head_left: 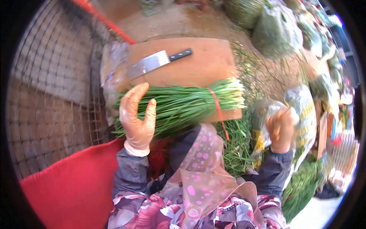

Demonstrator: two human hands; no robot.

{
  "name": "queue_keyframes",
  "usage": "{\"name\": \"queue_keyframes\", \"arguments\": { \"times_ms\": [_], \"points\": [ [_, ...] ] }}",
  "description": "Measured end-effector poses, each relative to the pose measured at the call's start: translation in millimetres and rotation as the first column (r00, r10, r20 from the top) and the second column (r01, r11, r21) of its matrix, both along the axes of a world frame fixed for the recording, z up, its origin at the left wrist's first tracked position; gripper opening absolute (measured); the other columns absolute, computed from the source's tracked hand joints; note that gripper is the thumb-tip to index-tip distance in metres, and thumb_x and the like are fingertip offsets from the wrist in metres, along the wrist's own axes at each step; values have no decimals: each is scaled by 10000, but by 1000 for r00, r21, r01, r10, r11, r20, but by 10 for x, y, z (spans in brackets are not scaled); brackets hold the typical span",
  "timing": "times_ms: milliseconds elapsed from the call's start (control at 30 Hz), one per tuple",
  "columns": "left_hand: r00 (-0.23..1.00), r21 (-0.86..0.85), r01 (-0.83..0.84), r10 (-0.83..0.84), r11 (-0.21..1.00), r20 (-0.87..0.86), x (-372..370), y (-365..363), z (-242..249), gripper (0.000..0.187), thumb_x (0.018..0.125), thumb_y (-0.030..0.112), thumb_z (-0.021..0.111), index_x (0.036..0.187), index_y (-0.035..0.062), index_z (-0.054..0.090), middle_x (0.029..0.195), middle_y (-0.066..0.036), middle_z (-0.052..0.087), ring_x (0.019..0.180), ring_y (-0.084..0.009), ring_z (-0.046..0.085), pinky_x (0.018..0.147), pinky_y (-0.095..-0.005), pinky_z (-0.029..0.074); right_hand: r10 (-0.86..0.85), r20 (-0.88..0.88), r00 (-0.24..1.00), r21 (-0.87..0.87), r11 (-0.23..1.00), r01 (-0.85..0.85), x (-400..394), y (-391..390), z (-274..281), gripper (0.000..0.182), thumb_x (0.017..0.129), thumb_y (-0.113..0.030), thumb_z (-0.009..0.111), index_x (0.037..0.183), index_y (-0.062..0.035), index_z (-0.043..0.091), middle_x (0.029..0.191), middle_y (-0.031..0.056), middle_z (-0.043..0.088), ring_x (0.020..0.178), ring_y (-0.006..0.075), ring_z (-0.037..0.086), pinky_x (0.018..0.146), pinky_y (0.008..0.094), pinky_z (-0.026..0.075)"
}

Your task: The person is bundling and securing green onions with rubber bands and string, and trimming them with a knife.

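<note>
A bunch of garlic chives [179,100] lies across the wooden board [213,57], its pale cut ends to the right and its green leaves to the left. A red tie [216,102] goes round it near the pale end, one tail hanging down. My left hand [136,118], in a thin glove, is at the leafy end with thumb and fingers apart. Off to the right of the board, my right hand [281,128] is raised with its fingers closed, blurred by motion; what they hold, if anything, cannot be made out. A cleaver [152,64] rests behind the bunch.
Wire mesh [57,84] and a red cloth [72,183] lie to the left. Loose green trimmings [238,147] cover the ground beside the board. Filled plastic bags [276,32] stand at the back right, and a pile of greens [303,187] is at the lower right.
</note>
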State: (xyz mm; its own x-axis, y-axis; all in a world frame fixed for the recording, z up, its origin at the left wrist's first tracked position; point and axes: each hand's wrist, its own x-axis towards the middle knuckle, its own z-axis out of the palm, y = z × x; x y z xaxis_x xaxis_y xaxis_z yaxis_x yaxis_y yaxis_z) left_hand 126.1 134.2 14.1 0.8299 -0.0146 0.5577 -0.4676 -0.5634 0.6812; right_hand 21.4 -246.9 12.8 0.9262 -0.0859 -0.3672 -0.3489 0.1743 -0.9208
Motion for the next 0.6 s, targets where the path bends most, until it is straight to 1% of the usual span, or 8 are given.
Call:
{"name": "queue_keyframes", "arguments": {
  "times_ms": [33,67,100,167,200,333,400,600],
  "points": [
    [990,78,137,-135,988,-26,91,-177,99,392,820,84,693,1191,1,595,1184,-171,615,1130,-307,570,988,-390,426,29,-358,933,-285,948,-139,-304,-62,13,335,876,-264,657,1115,-35,603,777,92,680,605,191,657,506,290,478],
    [962,164,270,-261,949,-75,195,-402,83,539,780,180,742,1251,3,547,1227,-188,588,1163,-339,546,1012,-420,405,181,-499,847,-651,568,-505,-646,-110,-216,406,853,-279,671,1177,-50,584,854,124,691,680,238,674,578,331,507],
    [918,250,396,-375,884,-130,292,-651,21,696,739,276,791,1310,4,499,1270,-205,561,1196,-370,521,1036,-450,383,197,-691,695,-714,-36,-699,-951,-154,-524,484,830,-295,685,1238,-65,566,931,155,703,756,286,692,649,372,537],
    [889,509,454,-334,732,-313,435,-1133,-350,1046,595,464,846,1397,-11,372,1340,-239,491,1249,-397,467,1077,-495,326,-79,-462,884,-822,412,-393,-1373,-286,-772,606,821,-313,683,1359,-118,482,1033,167,687,885,335,676,792,397,528],
    [838,529,535,-331,658,-435,533,-1272,-552,1253,497,580,846,1452,2,275,1380,-260,435,1299,-377,418,1113,-528,256,-109,-408,906,-832,452,-321,-1437,-254,-736,646,828,-316,679,1402,-143,437,1085,148,680,935,318,671,819,375,521],
    [729,574,643,-175,507,-662,699,-1499,-637,1172,504,564,855,1397,-3,351,1288,-249,527,1232,-367,494,1058,-496,348,-85,-335,938,-752,624,-212,-1625,-97,-765,633,836,-303,668,1399,-128,435,1065,137,687,954,310,661,834,375,508],
    [563,408,735,-153,541,-812,808,-1400,-672,1046,507,533,866,1296,-6,439,1145,-225,618,1119,-354,581,960,-448,444,-35,-350,936,-705,668,-239,-1731,-53,-836,626,839,-298,667,1394,-114,442,1059,137,685,961,304,659,845,367,506],
    [642,164,664,-445,729,-624,237,-774,-382,883,526,279,911,1234,-27,481,1095,-184,634,1040,-273,619,889,-368,491,-98,-153,983,-261,964,55,-1756,-18,-631,644,840,-172,713,1404,-54,426,1142,130,659,1008,168,625,886,292,490]
  ]
}}
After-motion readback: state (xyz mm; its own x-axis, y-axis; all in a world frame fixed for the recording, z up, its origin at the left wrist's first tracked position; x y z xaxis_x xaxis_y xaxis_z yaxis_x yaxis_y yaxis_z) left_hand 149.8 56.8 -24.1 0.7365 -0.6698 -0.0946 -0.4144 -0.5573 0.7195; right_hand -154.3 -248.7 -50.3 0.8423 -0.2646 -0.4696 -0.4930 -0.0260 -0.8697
